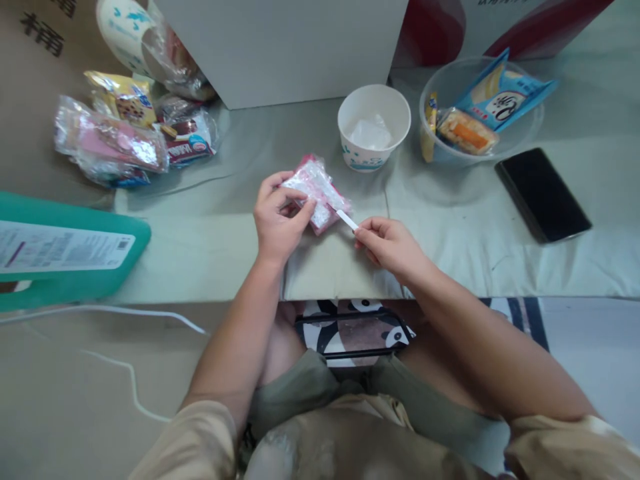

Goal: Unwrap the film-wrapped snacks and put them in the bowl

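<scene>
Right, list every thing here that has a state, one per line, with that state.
pink snack packet: held over the table, a white strip torn partly off
left hand: gripping the packet
right hand: pinching the white strip
paper cup: upright, open, clear wrapper inside
clear bowl: upright, holding wrapped snacks
phone: flat, screen dark
snack pile: wrapped, on the table

Probably a home floor, low cloth-covered table (500, 247), snack packets (113, 137), phone (543, 193)
</scene>
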The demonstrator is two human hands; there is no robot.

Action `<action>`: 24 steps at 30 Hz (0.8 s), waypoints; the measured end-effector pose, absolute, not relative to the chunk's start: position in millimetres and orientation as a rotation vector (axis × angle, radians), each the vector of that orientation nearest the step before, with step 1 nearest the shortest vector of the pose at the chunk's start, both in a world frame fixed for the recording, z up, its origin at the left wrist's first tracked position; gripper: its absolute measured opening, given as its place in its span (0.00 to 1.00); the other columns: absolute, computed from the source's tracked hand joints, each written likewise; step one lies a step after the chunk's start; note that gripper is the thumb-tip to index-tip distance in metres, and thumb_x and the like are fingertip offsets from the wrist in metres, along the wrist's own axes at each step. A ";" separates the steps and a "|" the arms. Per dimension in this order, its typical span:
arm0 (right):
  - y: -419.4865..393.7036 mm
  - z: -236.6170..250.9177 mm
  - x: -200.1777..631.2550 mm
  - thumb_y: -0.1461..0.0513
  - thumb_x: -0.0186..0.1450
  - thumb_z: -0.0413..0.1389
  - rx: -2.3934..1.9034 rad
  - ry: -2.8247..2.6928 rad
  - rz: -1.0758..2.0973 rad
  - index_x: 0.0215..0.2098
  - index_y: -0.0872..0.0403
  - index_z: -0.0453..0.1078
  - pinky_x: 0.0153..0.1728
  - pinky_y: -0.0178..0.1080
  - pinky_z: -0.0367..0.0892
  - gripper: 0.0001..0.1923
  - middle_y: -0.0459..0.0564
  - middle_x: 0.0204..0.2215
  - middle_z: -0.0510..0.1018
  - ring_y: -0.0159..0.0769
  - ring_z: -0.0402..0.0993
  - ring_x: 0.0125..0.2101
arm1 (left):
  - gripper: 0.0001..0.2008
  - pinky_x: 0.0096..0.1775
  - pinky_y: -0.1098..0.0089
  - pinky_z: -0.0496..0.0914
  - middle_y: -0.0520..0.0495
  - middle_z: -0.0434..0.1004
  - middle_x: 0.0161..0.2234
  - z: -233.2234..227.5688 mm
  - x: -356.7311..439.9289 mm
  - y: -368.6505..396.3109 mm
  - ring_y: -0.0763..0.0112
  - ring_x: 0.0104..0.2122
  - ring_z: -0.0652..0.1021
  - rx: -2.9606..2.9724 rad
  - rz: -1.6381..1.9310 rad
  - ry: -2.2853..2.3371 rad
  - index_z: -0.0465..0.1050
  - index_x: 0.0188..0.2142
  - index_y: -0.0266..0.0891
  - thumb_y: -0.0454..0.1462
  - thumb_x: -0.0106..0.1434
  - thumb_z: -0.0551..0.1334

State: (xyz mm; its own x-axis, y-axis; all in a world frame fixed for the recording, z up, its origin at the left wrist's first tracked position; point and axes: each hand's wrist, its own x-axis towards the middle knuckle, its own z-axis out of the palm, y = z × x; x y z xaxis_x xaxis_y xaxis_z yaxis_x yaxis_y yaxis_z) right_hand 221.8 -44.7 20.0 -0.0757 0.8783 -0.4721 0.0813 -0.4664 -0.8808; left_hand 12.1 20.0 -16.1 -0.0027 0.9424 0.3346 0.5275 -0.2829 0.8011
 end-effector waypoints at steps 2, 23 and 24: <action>-44.9 21.0 226.3 0.52 0.61 0.61 -1.615 -1.170 1.574 0.25 0.52 0.68 0.19 0.34 0.51 0.13 0.42 0.18 0.70 0.27 0.59 0.18 | 0.13 0.43 0.68 0.77 0.42 0.73 0.54 -20.4 4.1 24.8 0.62 0.50 0.78 1.753 1.229 1.580 0.74 0.35 0.40 0.47 0.61 0.70; -32.2 10.8 270.7 0.66 0.58 0.53 -1.466 -1.968 0.443 0.51 0.48 0.75 0.50 0.52 0.70 0.23 0.53 0.40 0.81 0.48 0.76 0.44 | 0.13 0.25 0.72 0.62 0.55 0.66 0.19 7.6 16.0 17.1 0.76 0.21 0.67 1.424 0.978 1.340 0.67 0.21 0.41 0.33 0.60 0.64; -32.2 11.9 271.0 0.65 0.59 0.53 -1.486 -1.955 0.448 0.44 0.49 0.77 0.46 0.50 0.70 0.17 0.51 0.34 0.79 0.46 0.76 0.40 | 0.14 0.25 0.72 0.61 0.55 0.65 0.18 8.2 15.0 17.2 0.76 0.21 0.66 1.439 0.998 1.372 0.66 0.20 0.40 0.33 0.61 0.64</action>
State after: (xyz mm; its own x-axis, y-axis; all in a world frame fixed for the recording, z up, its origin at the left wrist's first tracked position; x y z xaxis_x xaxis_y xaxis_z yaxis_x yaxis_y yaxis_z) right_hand 271.0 -32.2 11.9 -0.1613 0.9466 0.2792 0.7307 0.3047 -0.6109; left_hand 15.0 17.2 8.2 0.0643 0.9977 -0.0228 0.2854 0.0035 0.9584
